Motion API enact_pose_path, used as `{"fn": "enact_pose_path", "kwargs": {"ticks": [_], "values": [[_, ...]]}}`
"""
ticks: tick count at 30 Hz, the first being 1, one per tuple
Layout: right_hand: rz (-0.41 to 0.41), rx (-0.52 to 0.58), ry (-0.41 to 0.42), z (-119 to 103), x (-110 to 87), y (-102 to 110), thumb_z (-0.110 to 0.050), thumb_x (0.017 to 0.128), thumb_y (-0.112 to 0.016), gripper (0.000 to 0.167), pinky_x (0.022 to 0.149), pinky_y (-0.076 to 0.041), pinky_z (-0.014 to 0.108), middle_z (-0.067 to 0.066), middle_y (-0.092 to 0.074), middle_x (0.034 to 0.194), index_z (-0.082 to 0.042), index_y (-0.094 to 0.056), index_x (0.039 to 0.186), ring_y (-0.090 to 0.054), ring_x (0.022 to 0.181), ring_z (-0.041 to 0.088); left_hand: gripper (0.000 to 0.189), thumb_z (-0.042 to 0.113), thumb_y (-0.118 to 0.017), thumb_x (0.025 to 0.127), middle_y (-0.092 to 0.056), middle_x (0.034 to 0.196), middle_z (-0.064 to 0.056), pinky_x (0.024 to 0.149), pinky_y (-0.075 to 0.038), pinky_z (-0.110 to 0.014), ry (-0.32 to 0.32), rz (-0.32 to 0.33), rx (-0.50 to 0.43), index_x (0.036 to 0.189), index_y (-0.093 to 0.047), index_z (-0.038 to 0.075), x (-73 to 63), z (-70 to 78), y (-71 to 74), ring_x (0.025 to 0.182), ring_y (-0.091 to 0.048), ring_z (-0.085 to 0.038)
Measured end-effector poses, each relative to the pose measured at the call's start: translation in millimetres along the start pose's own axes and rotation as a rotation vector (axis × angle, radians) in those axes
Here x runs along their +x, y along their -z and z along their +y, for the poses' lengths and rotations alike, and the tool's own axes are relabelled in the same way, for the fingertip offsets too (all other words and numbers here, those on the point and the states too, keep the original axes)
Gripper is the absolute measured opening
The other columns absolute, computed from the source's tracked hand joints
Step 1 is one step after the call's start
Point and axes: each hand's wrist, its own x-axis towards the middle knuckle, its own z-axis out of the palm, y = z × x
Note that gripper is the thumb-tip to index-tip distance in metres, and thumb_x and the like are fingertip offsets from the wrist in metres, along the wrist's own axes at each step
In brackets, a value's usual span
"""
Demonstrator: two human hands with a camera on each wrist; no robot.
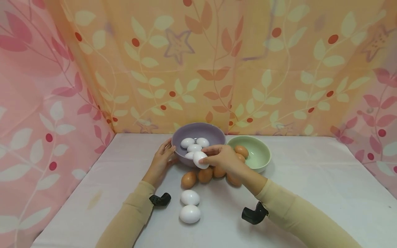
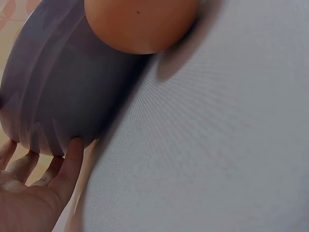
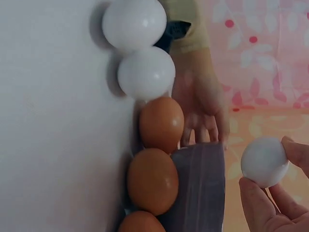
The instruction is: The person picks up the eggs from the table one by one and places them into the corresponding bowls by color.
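Observation:
Between the thumb and fingers of my right hand a white egg is pinched, held over the near rim of the purple bowl. Several white eggs lie inside that bowl. My left hand rests its fingertips against the bowl's left side, fingers fairly straight, as the left wrist view shows up close. Brown eggs sit in a row on the table just in front of the bowl, partly hidden by my right hand and wrist. Closer to me, two white eggs lie one behind the other.
Right of the purple bowl stands a light green bowl with brown eggs at its left side. A white cloth covers the table. Patterned fabric hangs behind the table and along both sides.

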Motion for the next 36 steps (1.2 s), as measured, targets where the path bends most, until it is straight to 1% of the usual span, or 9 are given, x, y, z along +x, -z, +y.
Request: {"fn": "enact_pose_path", "kwargs": {"ticks": [3,5,8,16,20,24,28,33,36], "values": [[-0.017,0.036,0.026,-4,9.4,2,-0.017,0.080,-0.082,0.042,0.089,-0.057,0.028,0.008,-0.074,0.116,-0.008,-0.072,0.120,-0.067,0.104,0.013,0.058,0.021,-0.056,0.102,-0.025,0.166,-0.003,0.110,-0.043,-0.047,-0.004,0.003,0.001,0.155,-0.032,0.017,-0.9,0.5,0.7,0.144,-0.037,-0.019],[-0.019,0.065,0.027,-6,16.1,2,-0.015,0.080,-0.082,0.043,0.082,-0.057,0.025,0.009,-0.074,0.116,-0.006,-0.071,0.121,-0.066,0.097,0.011,0.058,0.021,-0.055,0.103,-0.025,0.166,-0.003,0.111,-0.042,-0.048,-0.004,0.003,0.006,0.155,-0.032,0.017,-1.4,0.7,0.8,0.145,-0.036,-0.019],[-0.011,0.095,0.013,-7,26.3,2,-0.014,0.080,-0.082,0.043,0.079,-0.057,0.022,0.009,-0.073,0.117,-0.005,-0.071,0.120,-0.064,0.094,0.008,0.058,0.021,-0.055,0.102,-0.025,0.166,-0.004,0.112,-0.041,-0.049,-0.005,0.003,0.005,0.155,-0.032,0.017,-1.9,0.8,1.1,0.145,-0.036,-0.020],[0.029,0.097,0.008,-4,51.6,1,-0.013,0.080,-0.082,0.043,0.092,-0.058,0.033,0.012,-0.070,0.124,-0.003,-0.071,0.120,-0.066,0.104,0.014,0.060,0.022,-0.057,0.102,-0.023,0.166,-0.003,0.113,-0.041,-0.050,0.000,0.001,0.002,0.156,-0.031,0.017,-0.7,1.1,1.6,0.146,-0.035,-0.019],[0.034,0.088,-0.016,-2,62.2,0,-0.014,0.080,-0.082,0.044,0.096,-0.056,0.035,0.012,-0.069,0.127,-0.004,-0.070,0.121,-0.066,0.112,0.018,0.060,0.022,-0.057,0.101,-0.024,0.166,-0.004,0.113,-0.040,-0.050,0.001,0.006,-0.003,0.156,-0.032,0.017,-1.1,1.6,1.2,0.146,-0.034,-0.020],[0.028,0.070,-0.025,0,72.0,-1,-0.015,0.080,-0.082,0.045,0.098,-0.055,0.036,0.012,-0.068,0.128,-0.003,-0.070,0.122,-0.065,0.114,0.020,0.059,0.021,-0.056,0.102,-0.023,0.166,-0.004,0.114,-0.040,-0.050,-0.002,0.010,-0.004,0.156,-0.031,0.017,-1.0,1.3,1.3,0.146,-0.035,-0.021],[0.031,0.051,-0.014,0,80.1,-2,-0.013,0.079,-0.082,0.043,0.094,-0.057,0.033,0.012,-0.068,0.126,-0.002,-0.070,0.120,-0.065,0.107,0.017,0.058,0.021,-0.055,0.102,-0.024,0.166,-0.004,0.114,-0.039,-0.049,0.001,0.009,-0.012,0.155,-0.032,0.017,-1.0,0.0,0.9,0.145,-0.036,-0.020],[0.054,-0.010,-0.017,-2,88.3,-3,-0.015,0.078,-0.084,0.041,0.082,-0.059,0.025,0.011,-0.069,0.123,-0.004,-0.073,0.115,-0.067,0.092,0.013,0.058,0.021,-0.056,0.102,-0.025,0.166,-0.004,0.113,-0.040,-0.049,-0.005,0.009,-0.009,0.155,-0.032,0.017,-0.4,-0.7,0.0,0.145,-0.036,-0.020],[0.069,-0.049,-0.022,-2,92.7,-3,-0.017,0.077,-0.085,0.040,0.080,-0.059,0.025,0.009,-0.070,0.122,-0.006,-0.074,0.114,-0.069,0.091,0.015,0.058,0.021,-0.056,0.102,-0.025,0.166,-0.004,0.113,-0.040,-0.049,-0.009,0.005,-0.006,0.155,-0.032,0.016,-0.5,-0.2,-0.6,0.145,-0.035,-0.019]]}}
